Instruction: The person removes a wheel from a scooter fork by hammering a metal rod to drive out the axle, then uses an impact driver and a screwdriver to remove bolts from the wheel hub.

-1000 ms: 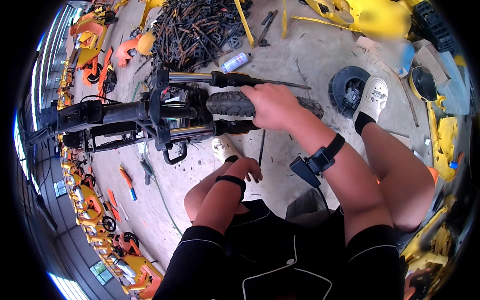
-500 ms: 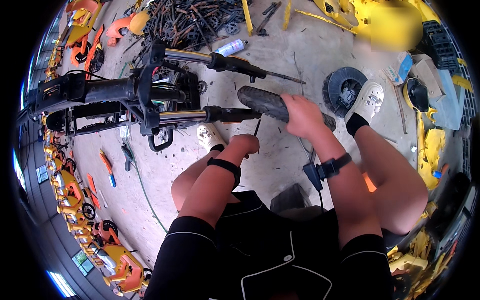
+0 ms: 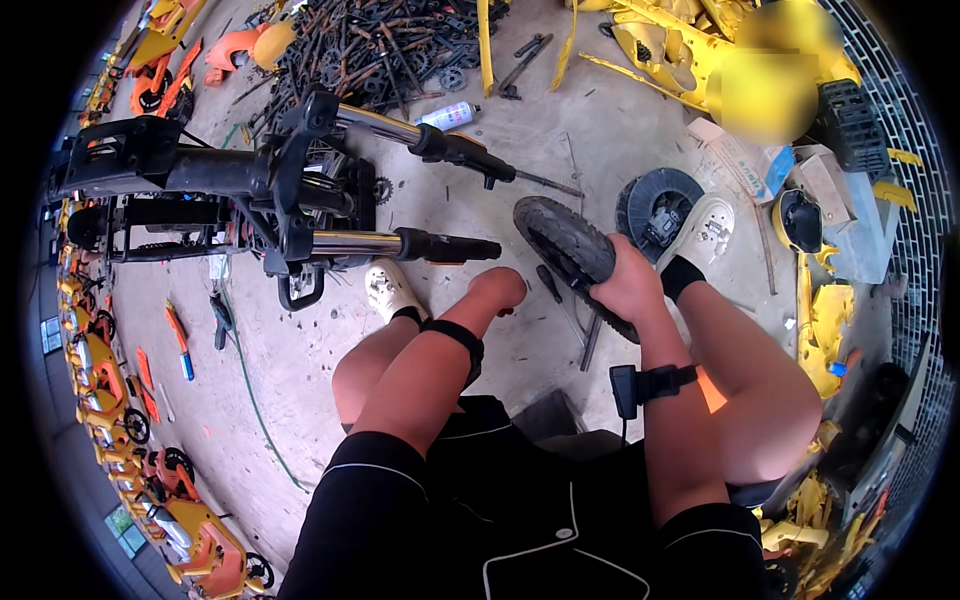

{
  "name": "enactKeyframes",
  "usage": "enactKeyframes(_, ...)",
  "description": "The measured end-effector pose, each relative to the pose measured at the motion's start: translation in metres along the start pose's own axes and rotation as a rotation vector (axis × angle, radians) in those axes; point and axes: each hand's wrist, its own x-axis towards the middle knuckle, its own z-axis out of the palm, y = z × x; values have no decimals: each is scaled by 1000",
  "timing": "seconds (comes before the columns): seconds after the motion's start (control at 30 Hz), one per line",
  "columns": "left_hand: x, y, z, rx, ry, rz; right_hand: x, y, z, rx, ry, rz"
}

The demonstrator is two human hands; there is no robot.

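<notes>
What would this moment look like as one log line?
Right grip: holding wheel | Left grip: curled, contents hidden | Wheel: apart from front fork | Nearby: spray can

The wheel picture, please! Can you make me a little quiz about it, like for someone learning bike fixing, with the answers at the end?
1. Which hand holds the wheel?
2. True or false: the wheel is apart from the fork.
3. Pick one. The shoes are: A red, B cream, C green.

Key:
1. The right hand.
2. True; there is a gap between them.
3. B, cream.
</notes>
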Motion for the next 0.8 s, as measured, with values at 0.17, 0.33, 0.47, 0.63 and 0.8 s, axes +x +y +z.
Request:
enactKeyframes(0.17,0,12,-1,76,137,69,-7,22,3,10,190,148)
enactKeyframes(0.33,-2,23,4,-17,552,126,-16,23,21,63,359,276)
enactKeyframes(0.47,-7,30,5,94,466,153,-18,20,29,140,445,431)
enactKeyframes(0.63,-19,35,1,287,387,342,-21,21,31,158,500,489)
enactKeyframes(0.8,-40,48,-18,312,388,365,-31,12,44,158,461,492)
